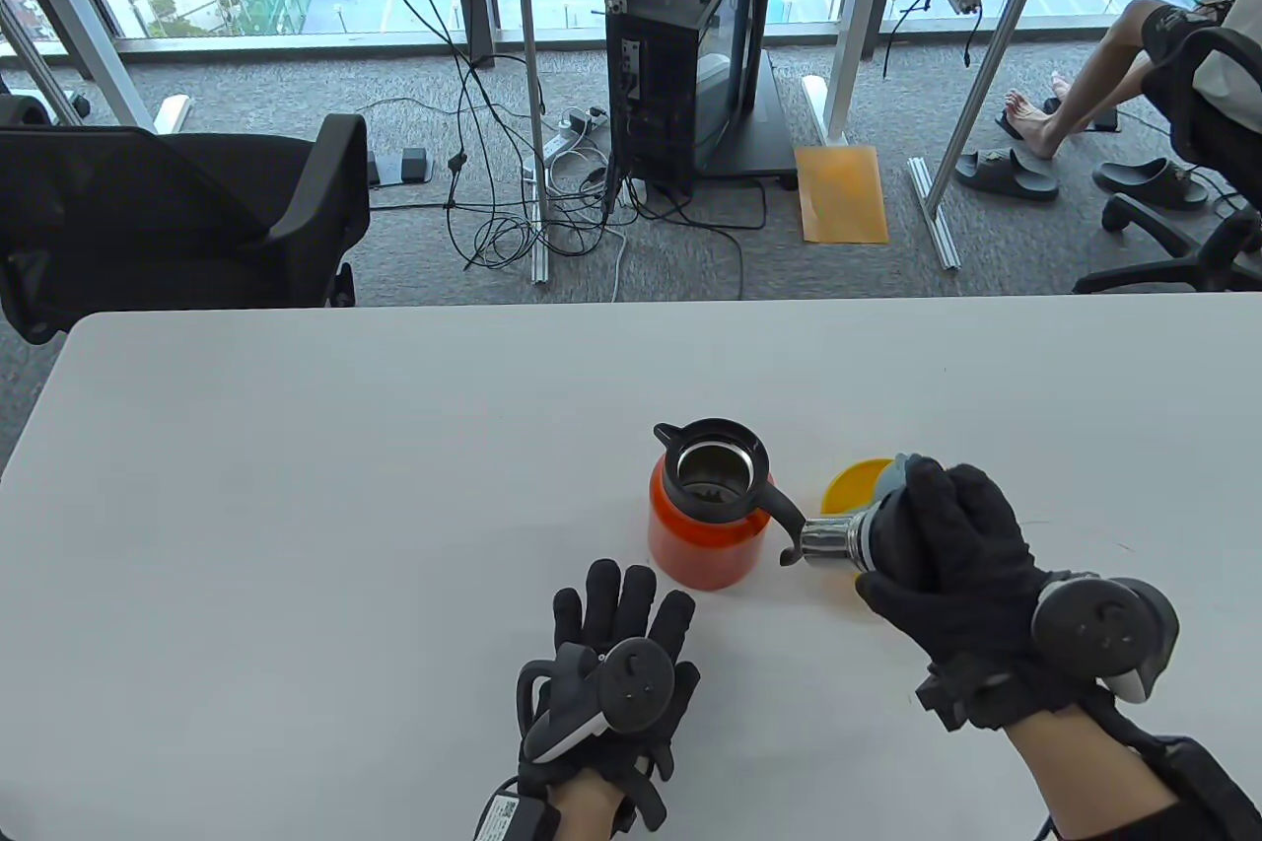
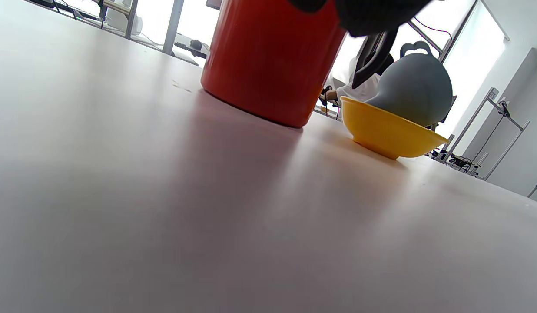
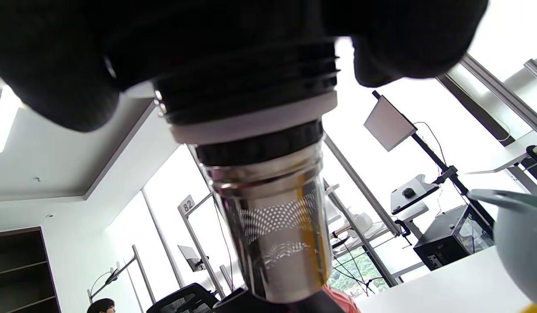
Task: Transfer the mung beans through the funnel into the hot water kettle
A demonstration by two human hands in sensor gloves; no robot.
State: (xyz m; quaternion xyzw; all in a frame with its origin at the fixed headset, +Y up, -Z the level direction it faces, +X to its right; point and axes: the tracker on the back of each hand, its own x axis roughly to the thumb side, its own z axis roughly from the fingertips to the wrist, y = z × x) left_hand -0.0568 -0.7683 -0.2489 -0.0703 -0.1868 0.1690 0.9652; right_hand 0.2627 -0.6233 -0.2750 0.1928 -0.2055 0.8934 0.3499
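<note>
On the tabletop [image 1: 296, 447] I had the kettle [image 1: 702, 525] open, my right hand [image 1: 951, 565] gripping its lid-strainer [image 1: 838, 540], left hand [image 1: 616, 659] resting flat with fingers apart, funnel [image 2: 414, 89] unplaced in the yellow bowl [image 2: 388, 132], pouring undone.

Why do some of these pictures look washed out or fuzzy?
Right wrist view: windows behind glare white, and the right hand is a dark blur above the shiny lid. Left wrist view: the near table is soft, the kettle clearer. Table view: evenly lit.

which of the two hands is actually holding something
The right hand grips the kettle's steel-tipped lid beside the orange kettle. The left hand rests flat on the table, holding nothing.
</note>
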